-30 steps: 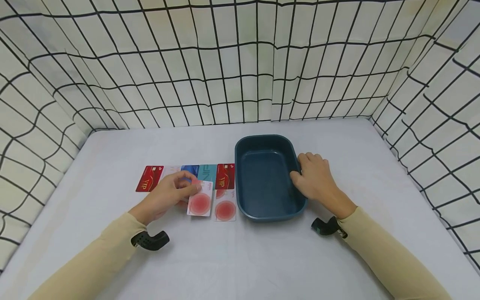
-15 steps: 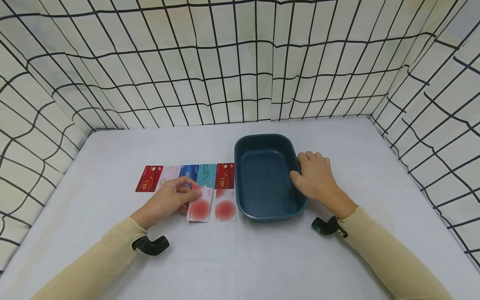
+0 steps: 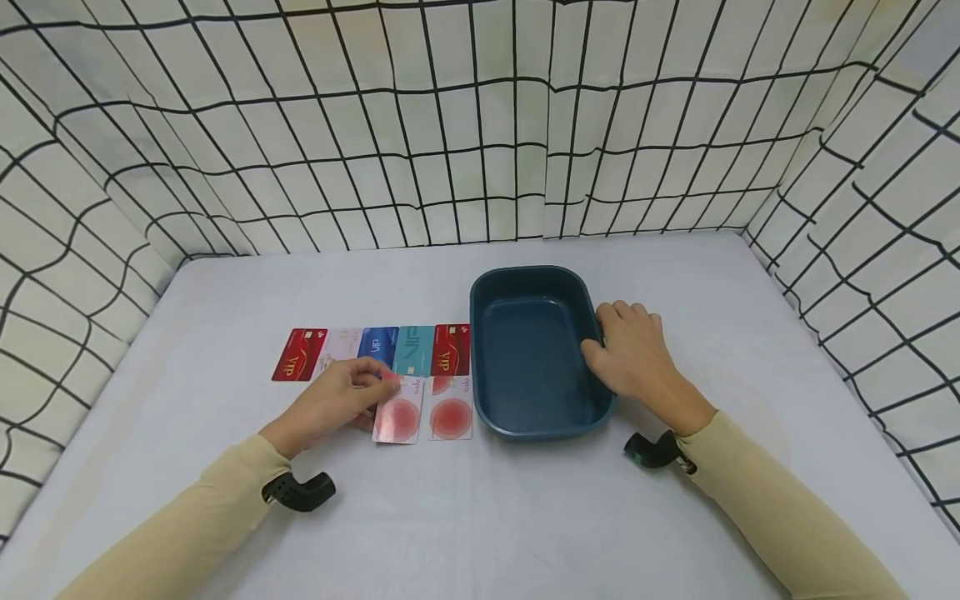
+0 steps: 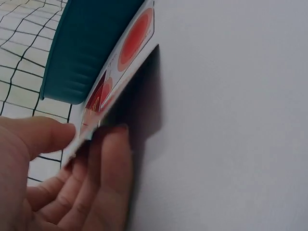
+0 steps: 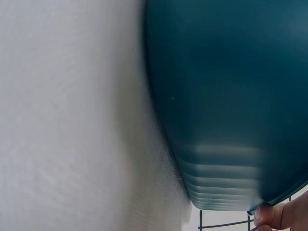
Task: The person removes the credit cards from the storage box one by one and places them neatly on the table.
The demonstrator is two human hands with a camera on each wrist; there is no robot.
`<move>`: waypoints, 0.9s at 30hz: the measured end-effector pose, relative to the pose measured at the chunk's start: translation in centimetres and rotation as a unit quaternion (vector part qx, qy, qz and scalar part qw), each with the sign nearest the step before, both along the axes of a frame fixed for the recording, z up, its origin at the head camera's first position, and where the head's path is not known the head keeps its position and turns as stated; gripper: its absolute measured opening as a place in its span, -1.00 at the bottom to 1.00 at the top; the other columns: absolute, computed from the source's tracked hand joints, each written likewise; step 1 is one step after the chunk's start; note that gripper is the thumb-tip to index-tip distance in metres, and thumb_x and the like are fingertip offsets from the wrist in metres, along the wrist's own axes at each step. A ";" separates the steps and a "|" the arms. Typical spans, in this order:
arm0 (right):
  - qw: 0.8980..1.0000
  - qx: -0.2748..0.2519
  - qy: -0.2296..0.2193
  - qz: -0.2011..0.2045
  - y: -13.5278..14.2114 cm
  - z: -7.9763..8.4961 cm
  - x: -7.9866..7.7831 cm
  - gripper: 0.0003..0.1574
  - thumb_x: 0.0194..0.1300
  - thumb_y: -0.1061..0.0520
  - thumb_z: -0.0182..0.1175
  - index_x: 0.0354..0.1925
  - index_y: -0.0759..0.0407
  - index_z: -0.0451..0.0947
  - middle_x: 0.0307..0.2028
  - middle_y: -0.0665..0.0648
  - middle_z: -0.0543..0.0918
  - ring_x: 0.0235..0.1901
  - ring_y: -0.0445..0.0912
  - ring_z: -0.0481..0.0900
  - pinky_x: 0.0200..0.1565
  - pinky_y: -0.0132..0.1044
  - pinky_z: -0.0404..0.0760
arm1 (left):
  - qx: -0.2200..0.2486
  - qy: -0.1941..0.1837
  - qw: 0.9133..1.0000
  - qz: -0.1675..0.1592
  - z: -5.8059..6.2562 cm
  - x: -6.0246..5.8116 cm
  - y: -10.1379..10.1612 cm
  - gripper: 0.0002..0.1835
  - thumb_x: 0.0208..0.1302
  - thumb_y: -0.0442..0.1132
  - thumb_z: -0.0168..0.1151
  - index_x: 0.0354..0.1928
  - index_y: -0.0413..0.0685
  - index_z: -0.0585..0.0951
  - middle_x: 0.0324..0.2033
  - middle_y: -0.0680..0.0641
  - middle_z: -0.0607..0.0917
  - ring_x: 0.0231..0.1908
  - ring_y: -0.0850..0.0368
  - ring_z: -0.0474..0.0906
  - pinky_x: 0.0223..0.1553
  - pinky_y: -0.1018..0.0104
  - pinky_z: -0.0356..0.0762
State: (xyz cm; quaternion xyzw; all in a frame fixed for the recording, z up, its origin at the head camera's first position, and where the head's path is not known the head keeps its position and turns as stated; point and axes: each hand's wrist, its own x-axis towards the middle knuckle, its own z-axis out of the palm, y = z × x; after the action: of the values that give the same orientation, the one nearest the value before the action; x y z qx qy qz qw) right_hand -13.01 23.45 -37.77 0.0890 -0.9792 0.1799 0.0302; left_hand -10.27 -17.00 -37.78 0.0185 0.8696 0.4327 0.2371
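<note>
My left hand (image 3: 337,397) pinches a white card with a red circle (image 3: 397,413) between thumb and fingers. In the left wrist view this card is tilted, casting a shadow on the table. Just right of it lies a matching white card (image 3: 452,417). Behind them runs a row: a red VIP card (image 3: 300,354), a pale pink card (image 3: 339,346), a blue card (image 3: 378,343), a teal card (image 3: 414,350) and another red VIP card (image 3: 452,350). My right hand (image 3: 633,350) grips the right rim of a dark teal tray (image 3: 536,367), thumb over the edge.
A white cloth covers the table (image 3: 480,517). White panels with a black grid net (image 3: 495,125) enclose it at the back and both sides. Each wrist wears a black device, one on the left (image 3: 300,492) and one on the right (image 3: 651,450).
My left hand has brought the pinched card slightly toward me, so it sits level with the matching card and uncovers more of the blue and teal cards. The right hand stays at the tray.
</note>
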 end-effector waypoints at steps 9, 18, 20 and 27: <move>1.000 -0.005 0.002 0.000 0.0 -0.1 0.0 -0.68 0.27 0.02 -0.04 -0.21 0.23 0.47 -0.34 0.18 0.46 -0.29 0.11 0.33 -0.20 -0.07 0.19 | -0.037 0.010 0.999 -0.016 0.6 0.0 0.2 -0.44 0.36 -0.02 0.38 0.25 -0.18 0.50 -0.12 -0.16 0.75 -0.29 0.12 0.71 -0.21 0.29 0.77; 1.000 -0.009 0.002 -0.001 0.0 -0.1 0.0 -0.66 0.27 0.03 -0.04 -0.18 0.25 0.48 -0.34 0.18 0.47 -0.29 0.11 0.33 -0.20 -0.08 0.19 | -0.041 0.007 0.999 -0.009 0.4 -0.1 0.7 -0.41 0.33 -0.03 0.41 0.25 -0.20 0.49 -0.15 -0.16 0.72 -0.36 0.16 0.71 -0.24 0.32 0.77; 1.000 -0.009 0.002 0.000 0.0 -0.1 0.0 -0.66 0.27 0.03 -0.04 -0.18 0.26 0.49 -0.34 0.18 0.47 -0.29 0.11 0.33 -0.21 -0.08 0.19 | -0.039 0.010 0.999 -0.012 0.5 -0.1 0.8 -0.41 0.33 -0.04 0.41 0.25 -0.22 0.48 -0.16 -0.16 0.71 -0.36 0.17 0.70 -0.25 0.32 0.77; 1.000 -0.008 0.002 0.001 0.0 -0.1 0.0 -0.68 0.26 0.01 -0.05 -0.23 0.23 0.47 -0.36 0.17 0.46 -0.31 0.10 0.32 -0.22 -0.09 0.17 | -0.059 0.026 0.998 -0.023 0.5 -0.3 1.0 -0.43 0.32 -0.04 0.42 0.23 -0.21 0.50 -0.20 -0.15 0.71 -0.40 0.18 0.69 -0.28 0.34 0.76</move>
State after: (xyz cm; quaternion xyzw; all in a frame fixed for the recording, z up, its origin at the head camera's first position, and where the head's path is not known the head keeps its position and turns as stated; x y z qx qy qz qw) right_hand -13.03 23.43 -37.83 0.0898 -0.9775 0.1880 0.0329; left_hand -10.53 -16.02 -37.32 0.0361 0.8987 0.3744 0.2255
